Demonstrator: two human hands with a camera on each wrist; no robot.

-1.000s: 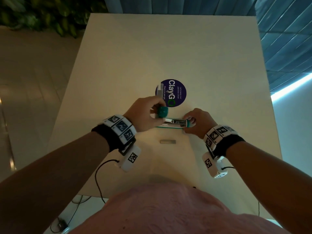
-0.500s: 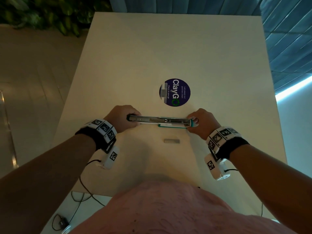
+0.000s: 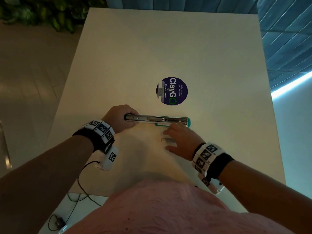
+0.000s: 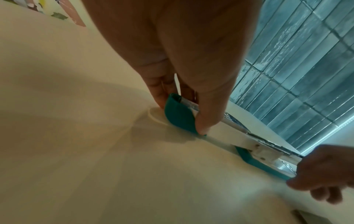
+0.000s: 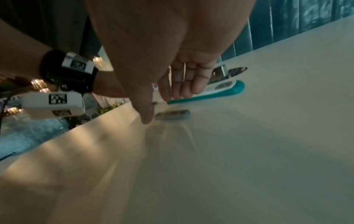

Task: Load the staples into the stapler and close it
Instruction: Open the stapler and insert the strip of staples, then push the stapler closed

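Opened stapler (image 3: 157, 119) flat, long axis left-right, left hand (image 3: 120, 119) gripping its left end; right hand (image 3: 181, 141) loose-fingered over staples (image 3: 167, 140).

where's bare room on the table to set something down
Free: the cream table beyond the round purple sticker, and its right side. Crowded: the near middle, where the opened teal stapler, the grey staple strip and both hands (left hand, right hand) sit.
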